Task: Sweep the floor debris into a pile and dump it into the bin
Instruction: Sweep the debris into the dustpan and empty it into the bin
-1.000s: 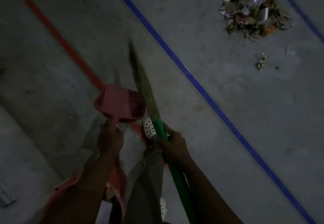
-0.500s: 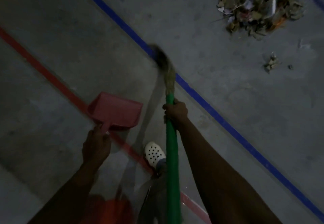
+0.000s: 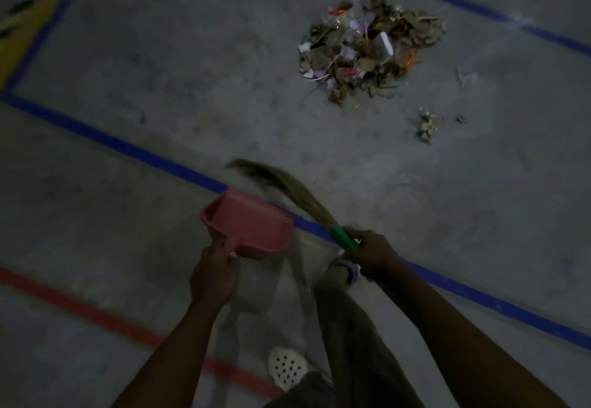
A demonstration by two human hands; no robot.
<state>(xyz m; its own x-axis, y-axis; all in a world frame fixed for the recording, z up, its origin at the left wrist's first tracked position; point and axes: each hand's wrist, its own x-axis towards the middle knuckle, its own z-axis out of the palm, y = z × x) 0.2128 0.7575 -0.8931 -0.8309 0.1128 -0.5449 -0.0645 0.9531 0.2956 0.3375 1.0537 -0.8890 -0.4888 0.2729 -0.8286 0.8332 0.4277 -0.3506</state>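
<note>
Low in front of you, your left hand (image 3: 213,275) grips the handle of the pink dustpan (image 3: 249,223). Your right hand (image 3: 372,249) is wrapped round the green shaft of the broom (image 3: 289,185), whose blurred bristles curve past the dustpan's far edge. Farther out on the floor (image 3: 160,56), between two blue tape lines (image 3: 128,148), the debris pile (image 3: 371,49) lies well apart from the dustpan, with a small clump (image 3: 427,124) near it on your side.

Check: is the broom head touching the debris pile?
No, the broom head hovers beside the dustpan, with bare floor between it and the debris pile.
</note>
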